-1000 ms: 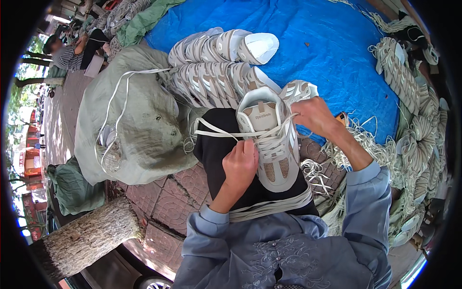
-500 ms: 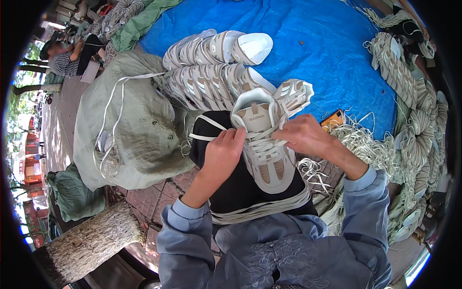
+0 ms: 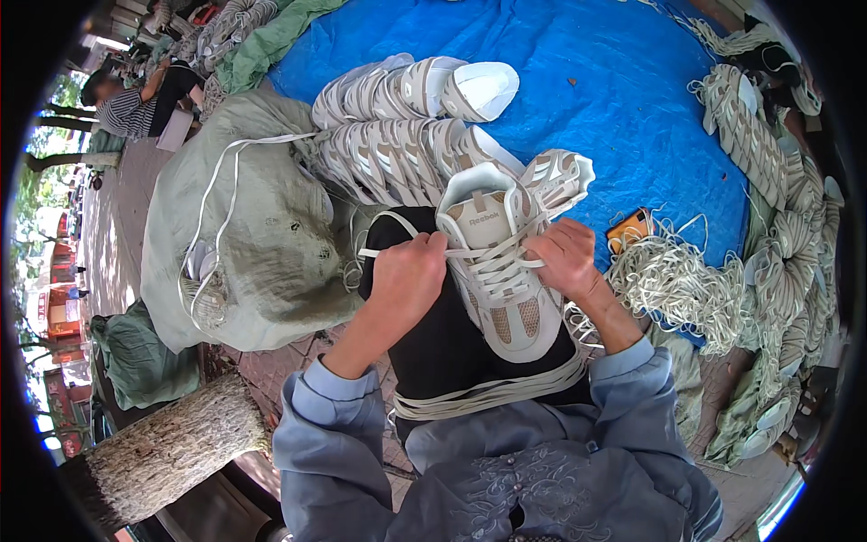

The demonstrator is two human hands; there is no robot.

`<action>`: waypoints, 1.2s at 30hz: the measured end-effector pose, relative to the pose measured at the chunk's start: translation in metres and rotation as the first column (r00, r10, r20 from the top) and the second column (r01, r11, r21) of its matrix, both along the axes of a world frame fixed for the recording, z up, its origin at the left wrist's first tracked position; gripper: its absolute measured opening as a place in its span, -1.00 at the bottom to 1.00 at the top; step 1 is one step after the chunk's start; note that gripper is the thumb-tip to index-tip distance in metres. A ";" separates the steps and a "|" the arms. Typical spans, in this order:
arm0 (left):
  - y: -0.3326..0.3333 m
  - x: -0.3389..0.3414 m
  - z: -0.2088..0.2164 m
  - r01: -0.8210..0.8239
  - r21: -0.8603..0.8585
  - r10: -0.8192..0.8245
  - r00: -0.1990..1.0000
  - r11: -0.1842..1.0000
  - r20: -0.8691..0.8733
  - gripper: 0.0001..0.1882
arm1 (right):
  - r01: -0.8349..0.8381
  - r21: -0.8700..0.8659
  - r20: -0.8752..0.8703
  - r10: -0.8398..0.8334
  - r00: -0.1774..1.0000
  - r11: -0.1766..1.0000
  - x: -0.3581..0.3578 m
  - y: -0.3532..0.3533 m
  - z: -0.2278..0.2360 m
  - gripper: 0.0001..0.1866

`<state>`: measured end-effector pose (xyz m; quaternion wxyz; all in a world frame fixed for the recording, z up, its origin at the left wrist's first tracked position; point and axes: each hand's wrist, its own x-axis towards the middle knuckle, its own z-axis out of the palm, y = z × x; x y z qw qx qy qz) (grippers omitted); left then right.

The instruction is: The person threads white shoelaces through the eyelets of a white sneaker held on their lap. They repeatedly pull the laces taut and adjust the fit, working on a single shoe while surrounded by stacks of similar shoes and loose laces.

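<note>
A white and beige sneaker (image 3: 515,330) rests toe toward me on the black cloth (image 3: 424,343) over my lap. Its flat white lace (image 3: 502,269) crosses through the lower eyelets. My left hand (image 3: 409,275) is closed on one end of that lace, just left of the shoe; a stretch runs from the fist to the eyelets, and a loose loop hangs beyond it. On the shoe's right edge my right hand (image 3: 562,259) pinches the lace, fingers bent. The tongue stands up at the far end. Several loose laces (image 3: 488,390) lie across my lap.
Rows of similar sneakers (image 3: 388,154) lie on a blue tarp (image 3: 623,99). To the right are a lace heap (image 3: 682,285), an orange phone-like object (image 3: 629,230) and bundled shoes (image 3: 786,244). At left stand a grey-green sack (image 3: 262,217) and a log (image 3: 181,443). Another person (image 3: 126,108) sits far left.
My left hand has moved left and slightly down, drawing the lace away from the shoe. The right hand has shifted closer to the shoe's right edge, its forearm more upright.
</note>
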<state>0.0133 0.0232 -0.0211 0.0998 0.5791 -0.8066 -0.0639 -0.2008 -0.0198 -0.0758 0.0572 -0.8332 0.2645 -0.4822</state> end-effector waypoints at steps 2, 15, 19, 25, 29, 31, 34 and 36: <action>0.000 0.010 0.010 0.025 0.006 -0.025 0.998 1.000 0.064 -0.90 | 0.006 0.115 0.129 -0.021 0.991 0.993 0.003 0.007 -0.010 -0.84; -0.007 0.063 0.043 -0.173 0.605 0.517 0.724 0.777 -0.457 -0.91 | -0.230 0.827 0.294 -0.047 0.955 0.513 -0.017 0.008 -0.005 -0.83; -0.017 0.064 0.043 -0.128 0.576 0.566 0.443 0.807 -0.695 -0.85 | -0.102 0.855 0.061 0.096 0.993 0.509 -0.022 -0.005 0.021 -0.78; -0.034 0.053 0.050 -0.290 0.364 0.464 0.514 0.885 -0.721 -0.84 | -0.133 0.911 0.097 0.111 0.989 0.391 0.000 -0.026 0.057 -0.85; -0.032 0.037 0.060 -0.023 0.496 0.485 0.256 0.868 -0.836 -0.82 | -0.195 0.947 0.139 0.221 0.965 0.256 0.009 -0.047 0.091 -0.87; -0.030 0.022 0.062 0.032 0.506 0.486 0.229 0.862 -0.843 -0.82 | -0.325 0.939 0.298 0.207 0.932 0.116 0.018 -0.045 0.107 -0.88; -0.028 -0.003 0.065 0.156 0.486 0.506 -0.136 0.860 -0.852 -0.83 | -0.553 0.833 0.523 0.299 0.798 0.017 0.031 -0.032 0.128 -0.87; -0.026 -0.019 0.064 0.269 0.428 0.502 -0.365 0.863 -0.784 -0.83 | -0.684 0.729 0.628 0.416 0.658 -0.018 0.041 -0.017 0.135 -0.83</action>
